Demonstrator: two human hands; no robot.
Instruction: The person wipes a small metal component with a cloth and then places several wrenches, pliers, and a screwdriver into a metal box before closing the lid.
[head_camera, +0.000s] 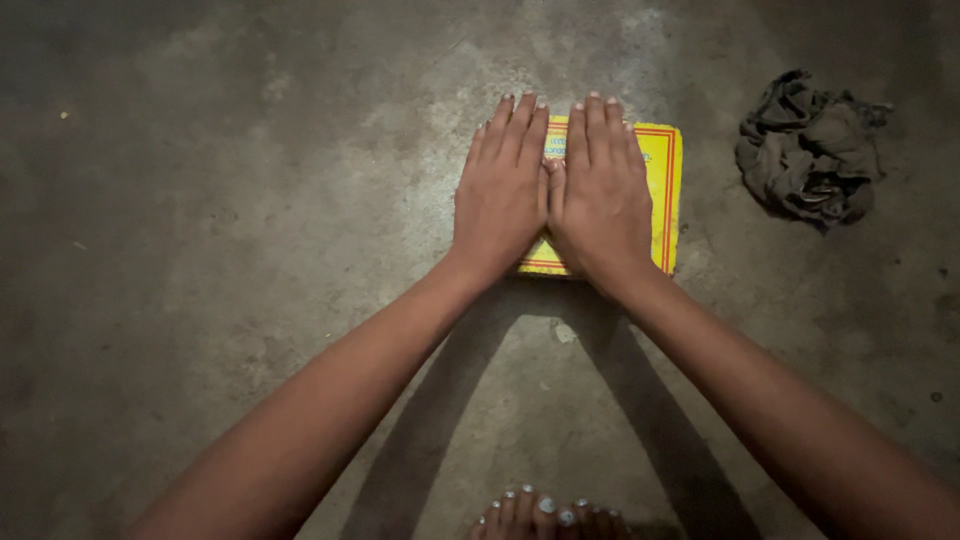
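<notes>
A flat yellow packet (662, 190) with red border lines lies on the bare concrete floor (220, 220). My left hand (503, 190) and my right hand (598, 190) rest palm down on top of it, side by side, thumbs touching, fingers straight and pointing away from me. The hands cover most of the packet; only its right edge and a small patch near my wrists show. Neither hand grips anything.
A crumpled dark grey cloth (808, 150) lies on the floor to the right of the packet. My bare toes (545, 518) show at the bottom edge. The floor is rough, stained concrete.
</notes>
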